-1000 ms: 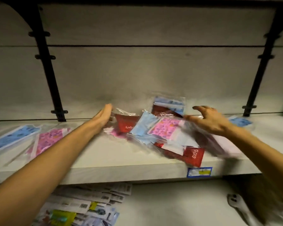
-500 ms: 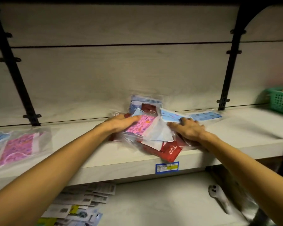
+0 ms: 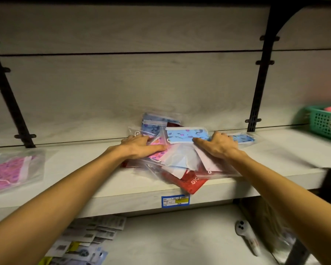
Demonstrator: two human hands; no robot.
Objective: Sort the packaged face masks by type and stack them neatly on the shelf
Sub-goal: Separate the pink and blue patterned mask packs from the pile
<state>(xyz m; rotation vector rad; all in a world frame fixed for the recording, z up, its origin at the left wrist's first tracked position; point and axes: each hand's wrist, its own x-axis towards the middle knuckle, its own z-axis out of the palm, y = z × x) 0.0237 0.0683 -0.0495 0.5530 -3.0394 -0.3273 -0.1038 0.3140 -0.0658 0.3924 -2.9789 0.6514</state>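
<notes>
Both hands lie flat on the jumbled pile of packaged masks [image 3: 180,159] mid-shelf [image 3: 103,180]; left hand [image 3: 141,148] and right hand [image 3: 218,146] press with fingers spread, gripping nothing; sorting looks barely begun; next, pick out one type.

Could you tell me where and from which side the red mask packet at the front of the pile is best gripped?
Pinch the red mask packet at its corner jutting past the shelf front edge, coming from the front and slightly below. That corner is the only part free; the rest lies flat under the clear bags, so I would slide it out gently.
</notes>
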